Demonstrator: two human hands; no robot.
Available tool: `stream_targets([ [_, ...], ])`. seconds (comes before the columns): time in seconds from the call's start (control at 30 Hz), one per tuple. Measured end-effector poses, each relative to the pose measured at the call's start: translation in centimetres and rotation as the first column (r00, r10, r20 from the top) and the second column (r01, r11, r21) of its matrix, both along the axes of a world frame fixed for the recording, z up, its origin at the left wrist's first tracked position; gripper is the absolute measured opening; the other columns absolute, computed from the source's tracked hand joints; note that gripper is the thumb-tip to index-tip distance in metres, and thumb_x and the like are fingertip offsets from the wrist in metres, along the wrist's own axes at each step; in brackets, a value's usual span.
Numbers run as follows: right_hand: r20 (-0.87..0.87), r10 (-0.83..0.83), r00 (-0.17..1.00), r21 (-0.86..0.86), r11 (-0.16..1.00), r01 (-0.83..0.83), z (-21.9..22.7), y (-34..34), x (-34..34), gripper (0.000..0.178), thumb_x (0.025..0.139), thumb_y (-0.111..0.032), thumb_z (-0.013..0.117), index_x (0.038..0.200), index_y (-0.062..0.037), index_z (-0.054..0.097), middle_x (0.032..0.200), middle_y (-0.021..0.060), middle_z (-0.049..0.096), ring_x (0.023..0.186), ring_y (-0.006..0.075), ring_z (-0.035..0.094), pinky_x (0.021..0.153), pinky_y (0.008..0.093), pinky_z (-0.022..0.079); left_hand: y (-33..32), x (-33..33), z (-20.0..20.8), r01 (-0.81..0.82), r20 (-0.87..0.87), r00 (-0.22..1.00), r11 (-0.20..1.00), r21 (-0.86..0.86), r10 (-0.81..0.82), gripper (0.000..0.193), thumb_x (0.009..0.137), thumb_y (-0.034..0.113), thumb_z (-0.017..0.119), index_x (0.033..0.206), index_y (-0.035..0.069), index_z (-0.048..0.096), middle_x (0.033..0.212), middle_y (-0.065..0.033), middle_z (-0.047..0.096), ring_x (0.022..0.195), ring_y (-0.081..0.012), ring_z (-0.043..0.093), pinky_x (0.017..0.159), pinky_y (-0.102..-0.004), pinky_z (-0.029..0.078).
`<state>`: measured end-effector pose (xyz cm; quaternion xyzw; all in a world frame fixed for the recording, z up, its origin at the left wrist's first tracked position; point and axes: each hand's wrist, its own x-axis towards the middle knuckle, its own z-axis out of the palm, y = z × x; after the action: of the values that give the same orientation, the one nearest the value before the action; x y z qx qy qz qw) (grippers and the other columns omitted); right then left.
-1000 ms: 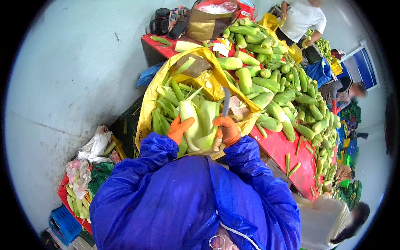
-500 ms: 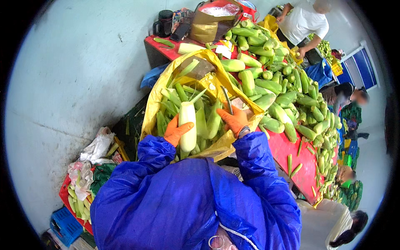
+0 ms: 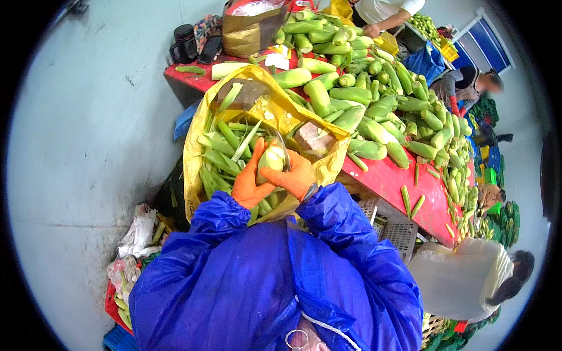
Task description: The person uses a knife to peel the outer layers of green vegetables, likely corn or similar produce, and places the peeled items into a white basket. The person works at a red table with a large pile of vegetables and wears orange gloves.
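The two gloved hands were close together around a pale ear of corn, over the open yellow sack, toward 6 o'clock from the middle of its mouth. The left hand clasped the ear from its 8 o'clock side. The right hand gripped a knife, its thumb laid across the ear's lower part; the blade ran toward 11 o'clock beside the ear. The ear's visible end faced roughly 12 o'clock; its long axis looked foreshortened, so its exact tilt could not be told. Green husks lay at 10 o'clock, and heaped ears on the red bench at 2 o'clock.
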<state>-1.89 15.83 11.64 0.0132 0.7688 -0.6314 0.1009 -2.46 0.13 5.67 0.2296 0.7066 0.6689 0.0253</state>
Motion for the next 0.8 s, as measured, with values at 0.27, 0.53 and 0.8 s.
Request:
stream_targets([
  [0.27,-0.313,-0.441,0.841,-0.255,0.892,0.372,4.8,10.5,4.6,0.064,0.074,-0.011,0.070,0.134,-0.0021,0.051,0.112,0.0057,0.062,0.089,0.0129,0.059,0.080,0.0268,0.047,-4.2,-1.9,-3.7,-0.238,0.189,0.942,0.947,-0.214,0.279,0.070,0.094,0.037,0.058,0.146,0.002,0.029,0.148,-0.0185,0.035,0.137,-0.0262,0.033,0.112,-0.0332,0.024],
  [0.53,-0.240,-0.910,0.337,-0.080,0.364,0.928,-0.8,29.6,18.7,0.040,0.073,-0.014,0.075,0.109,-0.0018,0.065,0.083,0.0027,0.064,0.056,0.0088,0.054,0.047,0.0230,0.042,-2.0,-4.8,-7.1,-0.222,0.321,0.920,0.974,-0.044,0.224,0.057,0.094,0.014,0.058,0.144,0.001,0.034,0.147,-0.0161,0.037,0.133,-0.0227,0.039,0.108,-0.0322,0.032],
  [0.8,0.058,-0.989,0.135,0.317,0.147,0.937,-14.5,38.8,30.6,0.038,0.067,-0.031,0.082,0.087,-0.0038,0.065,0.069,0.0062,0.062,0.045,0.0153,0.049,0.043,0.0312,0.041,1.8,-13.6,-3.4,-0.337,0.166,0.936,0.927,0.164,0.311,0.054,0.094,0.009,0.052,0.143,-0.005,0.032,0.146,-0.0167,0.037,0.133,-0.0251,0.038,0.111,-0.0349,0.029],
])
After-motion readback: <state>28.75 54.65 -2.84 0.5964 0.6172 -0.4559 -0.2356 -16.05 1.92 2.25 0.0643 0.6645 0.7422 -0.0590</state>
